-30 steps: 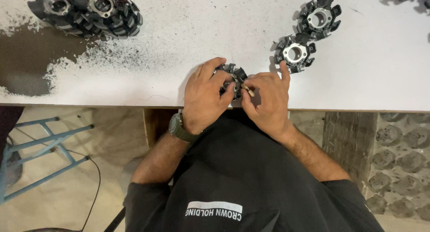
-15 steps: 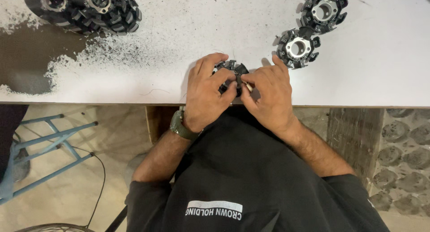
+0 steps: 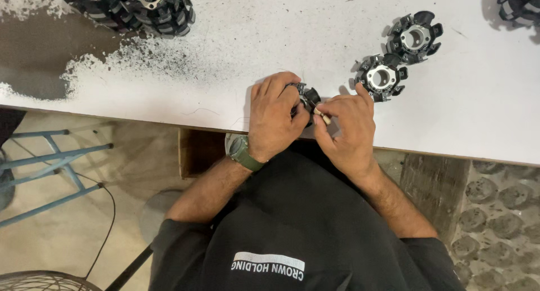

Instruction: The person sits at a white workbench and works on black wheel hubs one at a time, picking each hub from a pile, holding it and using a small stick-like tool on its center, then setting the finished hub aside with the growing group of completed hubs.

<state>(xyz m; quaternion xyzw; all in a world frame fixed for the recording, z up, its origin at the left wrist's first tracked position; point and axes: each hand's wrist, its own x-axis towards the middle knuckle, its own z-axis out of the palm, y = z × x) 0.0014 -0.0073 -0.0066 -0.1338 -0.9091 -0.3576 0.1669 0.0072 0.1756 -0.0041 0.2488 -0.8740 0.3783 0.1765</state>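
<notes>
Two black ring-shaped parts with metal centres (image 3: 383, 77) (image 3: 414, 37) on the white table (image 3: 478, 100), right of middle. Similar parts heaped far left (image 3: 143, 4), one more far right (image 3: 520, 4). Dark grit (image 3: 140, 60) scattered left. Blue frame (image 3: 50, 167) below.

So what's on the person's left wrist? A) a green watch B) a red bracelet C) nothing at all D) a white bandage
A: a green watch sits on the wrist just behind the left hand, which holds a small black ring-shaped part at the edge of the white table, while the right hand works at it.
</notes>
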